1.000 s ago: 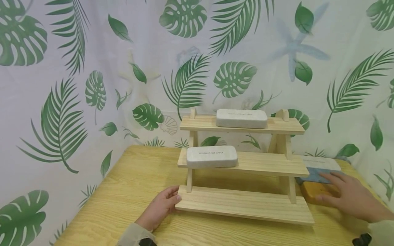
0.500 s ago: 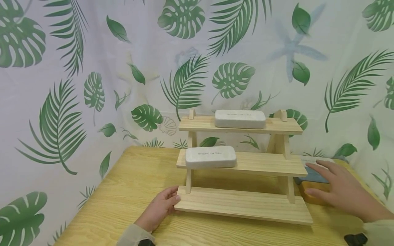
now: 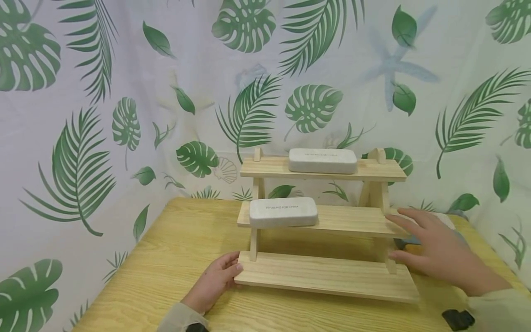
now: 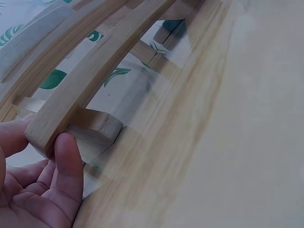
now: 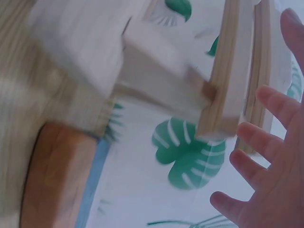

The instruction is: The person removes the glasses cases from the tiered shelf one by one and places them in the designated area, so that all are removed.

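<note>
A three-tier wooden display stand (image 3: pixel 327 278) rises like steps on the table. My left hand (image 3: pixel 216 282) pinches the left end of its lowest board, and in the left wrist view the thumb and fingers (image 4: pixel 69 159) lie on either side of that board end. At the stand's right end is my right hand (image 3: pixel 439 251), fingers spread and apart, overlapping the ends of the boards in the head view. Nothing is in its grasp. One white oblong case (image 3: pixel 322 161) sits on the top board, and another white case (image 3: pixel 283 212) stands at the left of the middle board.
Right of the stand, an orange case (image 5: pixel 59 175) and a blue case (image 5: pixel 93 183) lie on the wood-grain table (image 3: pixel 166 258), partly hidden behind my right hand in the head view. A further white case (image 3: pixel 445 220) lies behind them. A leaf-patterned curtain (image 3: pixel 186 115) backs the table.
My right hand has moved left, from over the blue and orange cases to the stand's right end. My left hand has kept its grip on the lowest board.
</note>
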`<action>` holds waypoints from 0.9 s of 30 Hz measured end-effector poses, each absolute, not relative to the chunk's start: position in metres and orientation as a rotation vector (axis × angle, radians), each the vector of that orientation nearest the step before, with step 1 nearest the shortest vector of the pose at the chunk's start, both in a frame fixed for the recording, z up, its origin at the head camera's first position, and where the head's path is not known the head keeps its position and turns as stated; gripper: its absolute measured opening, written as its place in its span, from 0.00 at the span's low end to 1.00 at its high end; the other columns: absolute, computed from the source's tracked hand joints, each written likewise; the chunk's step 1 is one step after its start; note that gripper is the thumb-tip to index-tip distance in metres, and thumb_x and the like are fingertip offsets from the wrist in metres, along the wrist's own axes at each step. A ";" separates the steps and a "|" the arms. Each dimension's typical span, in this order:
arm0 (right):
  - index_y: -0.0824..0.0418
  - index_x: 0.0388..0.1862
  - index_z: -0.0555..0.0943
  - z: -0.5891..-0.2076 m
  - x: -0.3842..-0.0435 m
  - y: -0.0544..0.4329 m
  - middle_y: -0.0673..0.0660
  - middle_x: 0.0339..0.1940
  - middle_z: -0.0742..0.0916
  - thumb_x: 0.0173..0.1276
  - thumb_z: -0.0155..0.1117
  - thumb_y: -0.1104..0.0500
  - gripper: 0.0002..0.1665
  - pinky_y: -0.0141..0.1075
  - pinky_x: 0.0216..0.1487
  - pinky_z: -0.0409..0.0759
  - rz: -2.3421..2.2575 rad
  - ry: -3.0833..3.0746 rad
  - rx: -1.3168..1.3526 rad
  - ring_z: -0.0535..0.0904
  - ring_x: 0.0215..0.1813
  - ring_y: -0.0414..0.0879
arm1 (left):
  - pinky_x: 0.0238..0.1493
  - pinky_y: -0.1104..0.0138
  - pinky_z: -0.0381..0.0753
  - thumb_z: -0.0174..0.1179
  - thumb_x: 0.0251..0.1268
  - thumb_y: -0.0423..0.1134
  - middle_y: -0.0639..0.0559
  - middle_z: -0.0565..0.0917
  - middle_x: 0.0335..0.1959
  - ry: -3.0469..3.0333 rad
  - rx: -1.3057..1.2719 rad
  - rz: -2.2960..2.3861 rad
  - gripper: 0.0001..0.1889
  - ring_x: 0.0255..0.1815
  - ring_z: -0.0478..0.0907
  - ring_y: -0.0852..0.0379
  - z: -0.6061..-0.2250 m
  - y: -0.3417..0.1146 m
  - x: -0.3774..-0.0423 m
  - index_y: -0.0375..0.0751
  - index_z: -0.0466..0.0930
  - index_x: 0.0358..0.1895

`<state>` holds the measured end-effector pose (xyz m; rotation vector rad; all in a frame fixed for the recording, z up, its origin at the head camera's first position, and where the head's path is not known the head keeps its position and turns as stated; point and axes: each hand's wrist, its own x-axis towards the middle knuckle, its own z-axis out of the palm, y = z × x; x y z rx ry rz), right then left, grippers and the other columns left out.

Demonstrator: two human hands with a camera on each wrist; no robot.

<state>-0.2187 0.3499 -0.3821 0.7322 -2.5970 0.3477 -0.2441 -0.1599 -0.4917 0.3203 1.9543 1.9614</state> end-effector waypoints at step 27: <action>0.50 0.78 0.68 -0.348 -0.243 0.264 0.62 0.73 0.70 0.61 0.73 0.33 0.51 0.66 0.65 0.64 0.312 -2.582 0.898 0.64 0.72 0.64 | 0.49 0.58 0.82 0.55 0.79 0.49 0.39 0.75 0.64 2.018 0.316 1.938 0.37 0.57 0.78 0.49 -0.494 -0.158 -0.242 0.29 0.55 0.78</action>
